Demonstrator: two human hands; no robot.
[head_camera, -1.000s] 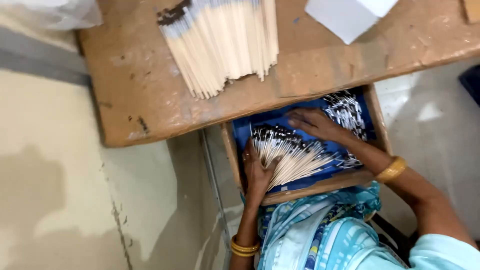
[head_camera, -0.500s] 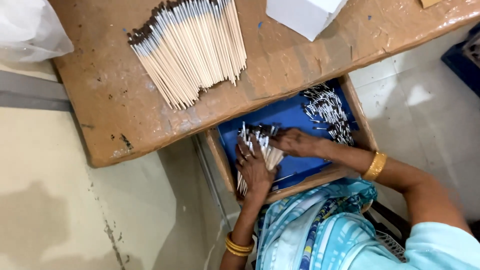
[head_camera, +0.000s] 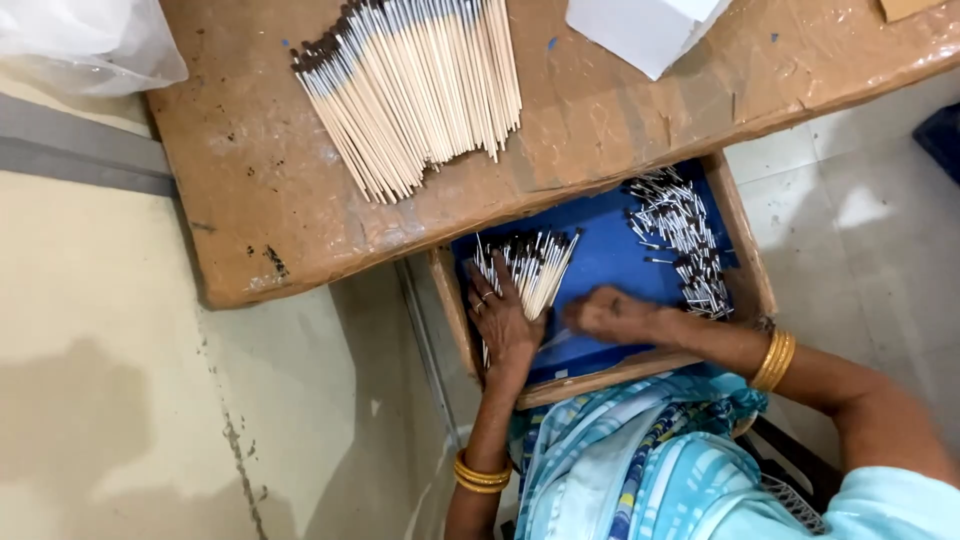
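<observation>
A shallow wooden tray with a blue lining (head_camera: 610, 250) rests on my lap, half under the table. My left hand (head_camera: 503, 322) lies over a bundle of thin pale sticks with dark tips (head_camera: 530, 268) at the tray's left side, fingers closed on it. My right hand (head_camera: 612, 314) is curled on the blue lining near the tray's front edge, blurred; what it holds is unclear. A loose heap of dark-tipped sticks (head_camera: 682, 238) lies at the tray's right side.
A brown paper-covered table (head_camera: 250, 170) carries a large fan of long pale sticks (head_camera: 415, 85), a white box (head_camera: 650, 30) and a clear plastic bag (head_camera: 80, 40) at its left corner. Pale floor lies to the left and right.
The spread fan of sticks under my left hand has been drawn into a tighter bundle. My right hand has come back from the loose heap toward the tray's front edge.
</observation>
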